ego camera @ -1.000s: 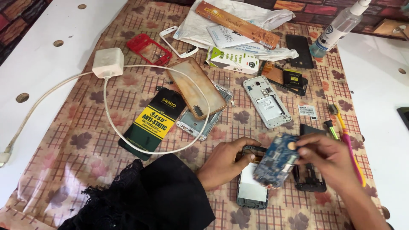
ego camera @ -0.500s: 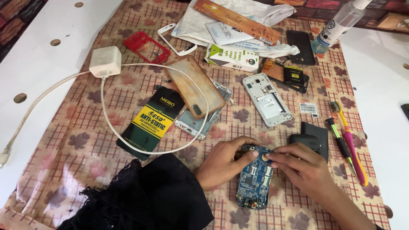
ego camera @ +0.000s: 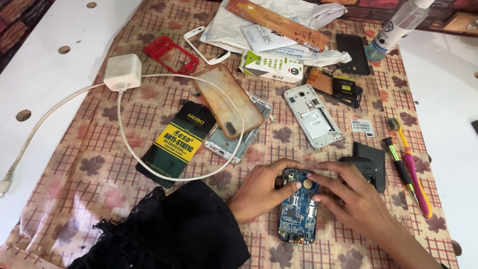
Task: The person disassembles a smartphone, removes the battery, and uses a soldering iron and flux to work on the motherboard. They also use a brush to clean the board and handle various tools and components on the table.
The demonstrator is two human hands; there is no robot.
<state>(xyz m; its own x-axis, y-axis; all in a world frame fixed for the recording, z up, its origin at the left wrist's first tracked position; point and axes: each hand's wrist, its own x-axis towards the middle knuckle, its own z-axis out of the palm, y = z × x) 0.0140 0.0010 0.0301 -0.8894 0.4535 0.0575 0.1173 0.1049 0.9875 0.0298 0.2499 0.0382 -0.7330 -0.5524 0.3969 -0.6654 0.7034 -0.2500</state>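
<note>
Blue circuit board, flat, rectangular, pressed by left hand, right hand, grip seemingly light

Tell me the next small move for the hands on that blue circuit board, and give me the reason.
Probably press the top edge down evenly. The blue circuit board lies flat on the patterned cloth, the left hand curled around its upper left corner and the right hand with fingertips on its upper right. Both grip only the top end; the lower end lies untouched, so seating likely begins there.
</note>
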